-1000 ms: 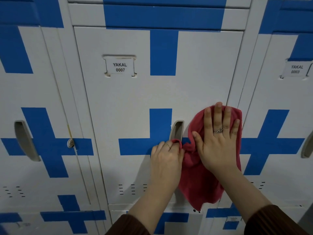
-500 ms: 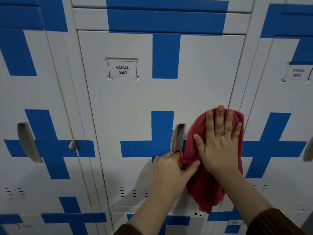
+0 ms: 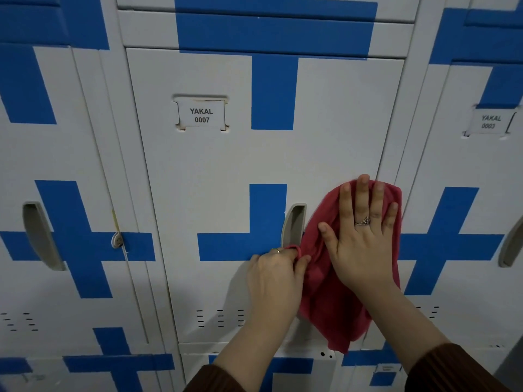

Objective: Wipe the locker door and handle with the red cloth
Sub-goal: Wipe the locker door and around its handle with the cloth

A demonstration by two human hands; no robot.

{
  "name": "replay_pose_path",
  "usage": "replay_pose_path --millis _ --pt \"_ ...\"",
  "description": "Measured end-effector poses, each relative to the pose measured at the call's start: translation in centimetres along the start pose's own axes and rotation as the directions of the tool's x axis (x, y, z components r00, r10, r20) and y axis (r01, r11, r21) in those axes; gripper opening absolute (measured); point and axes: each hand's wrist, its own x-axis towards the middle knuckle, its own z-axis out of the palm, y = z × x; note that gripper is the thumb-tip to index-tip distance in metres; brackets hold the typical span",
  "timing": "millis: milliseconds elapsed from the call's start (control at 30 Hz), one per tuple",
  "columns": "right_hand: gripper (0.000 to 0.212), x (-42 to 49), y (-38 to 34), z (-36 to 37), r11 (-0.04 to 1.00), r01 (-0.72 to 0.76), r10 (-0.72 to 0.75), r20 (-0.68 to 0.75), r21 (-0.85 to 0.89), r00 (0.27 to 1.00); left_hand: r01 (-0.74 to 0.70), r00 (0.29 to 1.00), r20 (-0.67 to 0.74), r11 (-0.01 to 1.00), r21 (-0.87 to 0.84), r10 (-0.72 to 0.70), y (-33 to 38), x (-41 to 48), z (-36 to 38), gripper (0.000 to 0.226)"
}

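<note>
I've got right hand (image 3: 359, 244) flat, pinning the red cloth (image 3: 325, 301) to the locker door (image 3: 226, 179), left hand (image 3: 271, 278) pinching its corner, guessing to stop bunching.

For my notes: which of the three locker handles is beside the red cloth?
The middle handle, on door 0007; the red cloth lies beside it, far from the others.
</note>
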Motion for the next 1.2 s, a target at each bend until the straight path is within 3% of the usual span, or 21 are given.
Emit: replay_pose_path --millis 100,167,300,467,667,767,867,1200 --pt "0.061 0.0 0.0 0.0 1.000 -0.002 0.002 0.001 -0.003 1.000 -0.044 0.977 -0.208 0.999 0.017 0.046 1.1 2.4 -0.7 0.019" --pt "0.060 0.1 0.0 0.1 1.000 -0.001 0.001 -0.003 -0.009 1.000 -0.069 0.959 -0.271 0.996 0.064 0.084 1.5 3.3 -0.9 0.016" --pt "0.061 0.1 0.0 0.0 1.000 -0.005 0.005 -0.004 0.000 1.000 -0.095 0.983 -0.154 0.995 0.039 0.100 -0.3 0.8 0.5 0.024" --pt "0.062 0.1 0.2 0.0 1.000 0.019 -0.019 0.006 -0.024 1.000 -0.081 0.993 -0.075 0.983 0.165 0.094 -0.8 -1.1 0.7 0.014" --pt "0.063 -0.1 0.1 0.0 0.999 0.016 -0.015 0.013 -0.029 1.000 -0.049 0.998 0.039 0.965 0.256 0.040 0.3 -0.5 0.6 0.024" --pt "0.063 -0.1 0.2 -0.1 0.999 0.022 -0.022 0.013 -0.026 1.000 -0.070 0.997 -0.010 0.908 0.412 0.081 0.7 0.0 0.4 0.032" --pt "0.062 -0.1 0.2 -0.1 0.999 0.021 -0.021 0.016 -0.026 1.000 -0.076 0.994 -0.037 0.883 0.463 0.105 0.3 0.1 1.1 0.050" --pt "0.063 -0.1 0.2 0.0 1.000 0.019 -0.019 0.009 -0.024 1.000 -0.122 0.972 -0.117 0.866 0.485 0.203 -1.1 -0.6 2.5 0.042"
